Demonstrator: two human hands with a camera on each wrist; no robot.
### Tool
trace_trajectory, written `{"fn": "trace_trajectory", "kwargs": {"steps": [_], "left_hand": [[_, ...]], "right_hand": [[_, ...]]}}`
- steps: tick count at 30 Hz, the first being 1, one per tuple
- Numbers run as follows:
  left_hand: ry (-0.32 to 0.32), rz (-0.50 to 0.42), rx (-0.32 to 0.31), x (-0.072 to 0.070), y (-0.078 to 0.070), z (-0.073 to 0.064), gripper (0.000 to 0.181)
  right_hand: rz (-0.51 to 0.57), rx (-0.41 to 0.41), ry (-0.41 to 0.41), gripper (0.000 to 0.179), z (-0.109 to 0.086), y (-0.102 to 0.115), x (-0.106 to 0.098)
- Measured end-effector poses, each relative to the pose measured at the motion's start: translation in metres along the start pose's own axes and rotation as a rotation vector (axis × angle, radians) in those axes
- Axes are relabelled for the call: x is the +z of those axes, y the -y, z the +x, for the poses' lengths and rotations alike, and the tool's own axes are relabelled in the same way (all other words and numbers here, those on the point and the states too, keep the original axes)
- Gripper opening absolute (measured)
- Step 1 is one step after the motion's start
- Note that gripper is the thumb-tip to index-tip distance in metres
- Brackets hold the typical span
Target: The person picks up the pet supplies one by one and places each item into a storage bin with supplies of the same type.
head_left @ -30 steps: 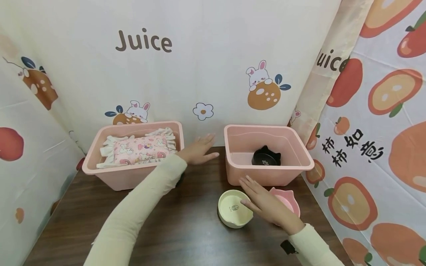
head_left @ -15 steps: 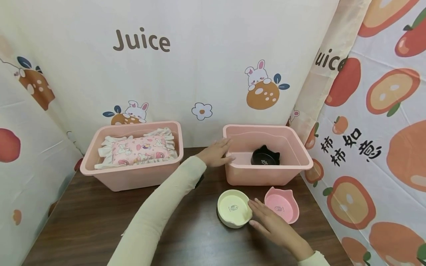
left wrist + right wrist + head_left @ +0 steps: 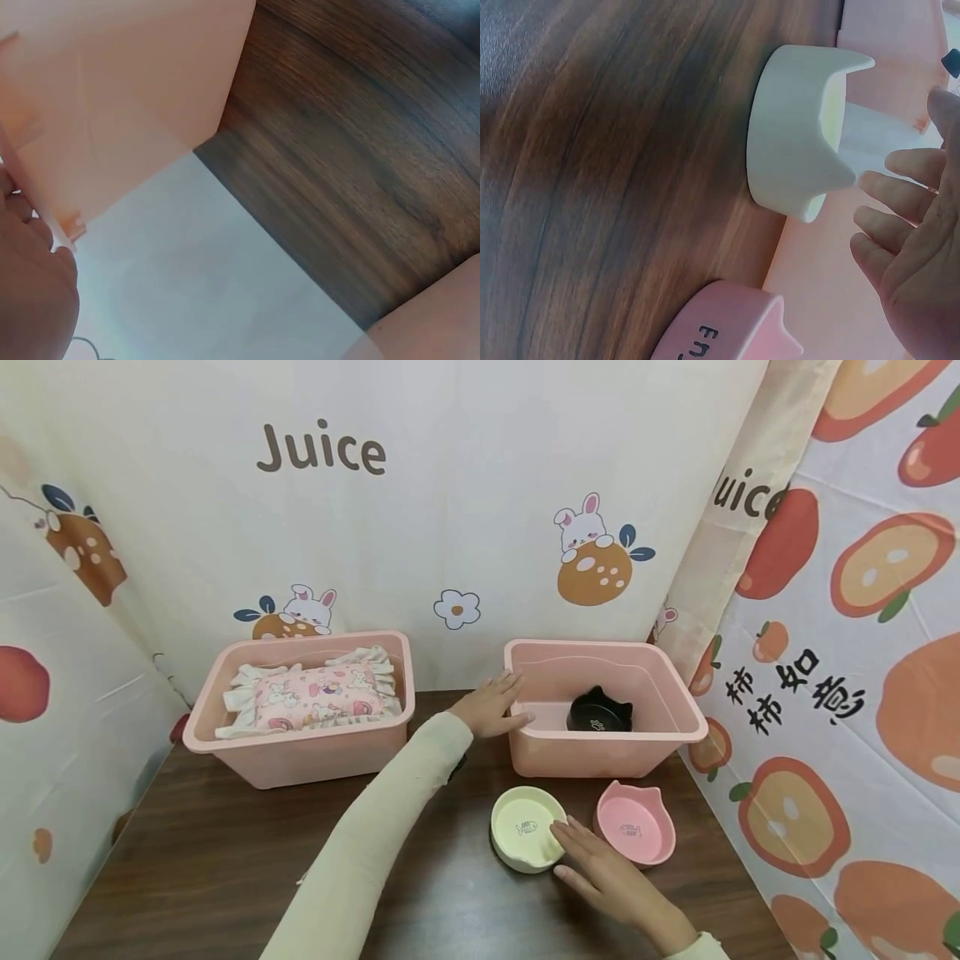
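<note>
My left hand (image 3: 487,706) rests at the left rim of the right-hand pink bin (image 3: 600,756), its fingers extended over the edge. In the left wrist view that hand (image 3: 34,281) lies against the bin's rim. Inside this bin sits a black cat-eared bowl (image 3: 598,712). My right hand (image 3: 611,877) hovers just right of a pale yellow cat-eared bowl (image 3: 525,827), fingers extended and holding nothing. In the right wrist view the fingers (image 3: 896,195) are spread near the yellow bowl's ear (image 3: 795,135). A pink cat-eared bowl (image 3: 637,827) stands further right on the table.
A second pink bin (image 3: 315,760) at the left holds a pink frilled cushion (image 3: 318,693). Both bins stand on the dark wooden table (image 3: 210,852) against a printed curtain (image 3: 450,485). Another patterned curtain (image 3: 862,760) borders the right side.
My left hand has moved right, from between the bins to the right bin's rim. The right hand has drawn back toward me, uncovering the pink bowl. The bowls have not moved.
</note>
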State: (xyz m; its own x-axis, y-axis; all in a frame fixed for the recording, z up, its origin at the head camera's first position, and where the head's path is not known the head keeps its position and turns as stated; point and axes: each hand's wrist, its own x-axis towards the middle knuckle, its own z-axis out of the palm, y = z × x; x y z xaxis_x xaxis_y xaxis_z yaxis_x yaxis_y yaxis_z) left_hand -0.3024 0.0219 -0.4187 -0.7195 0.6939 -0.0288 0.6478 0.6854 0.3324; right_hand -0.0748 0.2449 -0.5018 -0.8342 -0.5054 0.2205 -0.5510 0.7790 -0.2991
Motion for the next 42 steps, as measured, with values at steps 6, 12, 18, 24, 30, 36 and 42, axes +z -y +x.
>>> {"fn": "trace_trajectory", "kwargs": {"steps": [6,12,18,24,30,36,42], "left_hand": [[-0.012,0.057,0.023,0.001,0.002,-0.004,0.079],[-0.017,0.075,0.033,0.000,0.001,-0.004,0.079],[-0.038,0.092,0.033,0.004,0.002,-0.001,0.079],[-0.043,0.102,0.024,0.008,0.002,0.001,0.079],[-0.040,0.112,0.021,0.008,0.001,0.001,0.078],[-0.055,0.125,0.038,0.007,-0.001,0.001,0.078],[-0.047,0.130,0.024,0.006,-0.001,0.000,0.078]], "right_hand": [[0.018,-0.024,0.008,0.053,0.002,0.004,0.007],[0.044,-0.027,0.021,0.055,0.006,0.006,0.015],[0.058,-0.033,0.052,0.054,0.012,0.008,0.025],[-0.005,-0.107,0.017,0.050,0.019,0.013,0.035],[-0.047,-0.115,0.010,0.050,0.025,0.017,0.042],[-0.070,-0.108,0.014,0.050,0.029,0.020,0.046],[-0.036,-0.122,0.061,0.048,0.033,0.021,0.051]]}}
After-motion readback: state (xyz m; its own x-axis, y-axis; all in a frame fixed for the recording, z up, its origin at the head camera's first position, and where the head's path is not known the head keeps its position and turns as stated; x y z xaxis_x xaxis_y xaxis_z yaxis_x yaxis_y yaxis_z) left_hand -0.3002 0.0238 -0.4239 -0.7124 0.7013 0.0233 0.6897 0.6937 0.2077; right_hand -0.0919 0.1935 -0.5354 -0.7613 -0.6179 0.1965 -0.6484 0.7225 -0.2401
